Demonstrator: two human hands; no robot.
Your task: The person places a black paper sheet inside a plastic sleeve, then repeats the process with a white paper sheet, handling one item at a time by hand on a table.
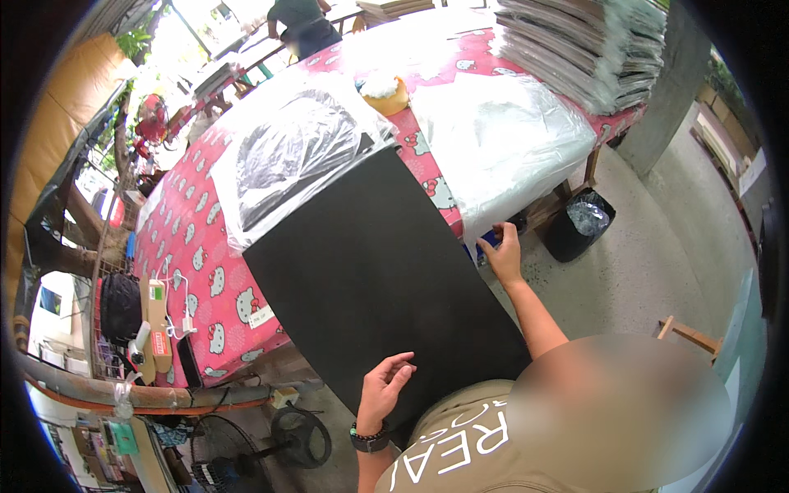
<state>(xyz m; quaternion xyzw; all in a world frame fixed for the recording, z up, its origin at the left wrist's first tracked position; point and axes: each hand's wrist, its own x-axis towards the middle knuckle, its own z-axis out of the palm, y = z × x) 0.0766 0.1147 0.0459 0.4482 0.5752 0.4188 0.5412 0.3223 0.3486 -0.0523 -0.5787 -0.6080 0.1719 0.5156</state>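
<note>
A large black board slants across the near edge of the table, its lower end close against my body. My left hand, with a dark watch and beads at the wrist, is over the board's lower left part, fingers stretched out and apart, holding nothing. At the near corner of a stack of clear plastic bags, my right hand has its thumb and fingers curled in a pinch on the plastic edge. Beyond the board's far end lies a black sheet wrapped in clear plastic.
A pink patterned cloth covers the table. A yellow bowl sits between the plastic piles. Tall wrapped stacks stand far right, with a black bin below. Black fans are lower left. Another person is at the back.
</note>
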